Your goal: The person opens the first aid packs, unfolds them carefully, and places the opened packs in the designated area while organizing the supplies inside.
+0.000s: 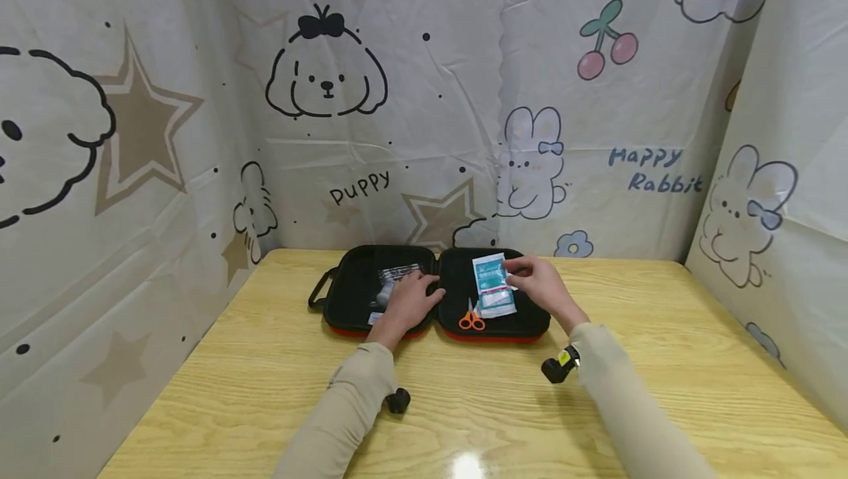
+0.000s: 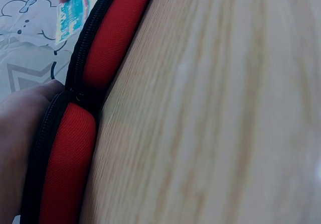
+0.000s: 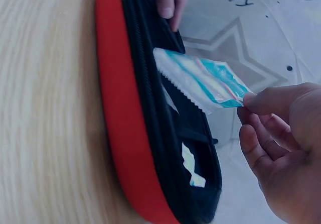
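A zip case with black lining and a red shell (image 1: 493, 338) lies unfolded on the table. My right hand (image 1: 539, 285) pinches a teal-and-white sachet (image 1: 492, 273) by its edge over the right half; the right wrist view shows the thumb and a finger on the sachet (image 3: 205, 81). Orange-handled scissors (image 1: 472, 321) lie below it in that half. Over the left half, my left hand (image 1: 411, 301) reaches in with relaxed fingers beside a clear plastic packet (image 1: 387, 293), which it partly covers. Whether the fingertips touch the packet is hidden.
The case's black carry handle (image 1: 319, 289) sticks out to the left. Another small white-and-green packet (image 3: 191, 166) lies inside the right half. Wood-grain table (image 1: 477, 398) spreads in front, and a printed cloth (image 1: 424, 96) hangs behind and at both sides.
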A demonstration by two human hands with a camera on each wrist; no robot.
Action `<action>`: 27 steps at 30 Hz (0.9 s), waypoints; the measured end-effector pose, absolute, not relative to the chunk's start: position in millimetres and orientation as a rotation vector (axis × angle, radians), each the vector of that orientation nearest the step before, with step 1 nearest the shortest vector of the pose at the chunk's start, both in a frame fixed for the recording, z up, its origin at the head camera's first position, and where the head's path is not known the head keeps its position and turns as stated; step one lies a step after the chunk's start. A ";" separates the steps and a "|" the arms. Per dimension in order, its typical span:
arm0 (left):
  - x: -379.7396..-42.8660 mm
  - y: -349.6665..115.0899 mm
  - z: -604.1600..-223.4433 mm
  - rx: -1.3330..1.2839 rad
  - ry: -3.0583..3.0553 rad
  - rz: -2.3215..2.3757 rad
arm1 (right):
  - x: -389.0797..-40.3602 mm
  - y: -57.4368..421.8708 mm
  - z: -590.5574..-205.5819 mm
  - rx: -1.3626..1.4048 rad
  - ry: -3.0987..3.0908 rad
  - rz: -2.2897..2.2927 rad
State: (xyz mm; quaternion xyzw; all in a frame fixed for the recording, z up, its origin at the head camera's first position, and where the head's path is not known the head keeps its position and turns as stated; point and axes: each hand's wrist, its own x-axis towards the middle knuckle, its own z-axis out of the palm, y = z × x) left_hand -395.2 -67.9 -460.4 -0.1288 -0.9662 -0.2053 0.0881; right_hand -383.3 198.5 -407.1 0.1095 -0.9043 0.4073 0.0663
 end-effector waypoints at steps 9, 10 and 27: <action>-392.1 -68.4 -456.0 -0.395 -2.882 -0.624 | -382.1 226.9 -404.7 0.276 -2.704 1.287; -391.9 -68.4 -456.0 -0.393 -2.883 -0.624 | -381.7 230.0 -404.8 0.270 -2.706 1.284; -393.6 -68.1 -458.3 -0.374 -2.885 -0.642 | -379.0 253.7 -417.5 0.259 -2.736 1.317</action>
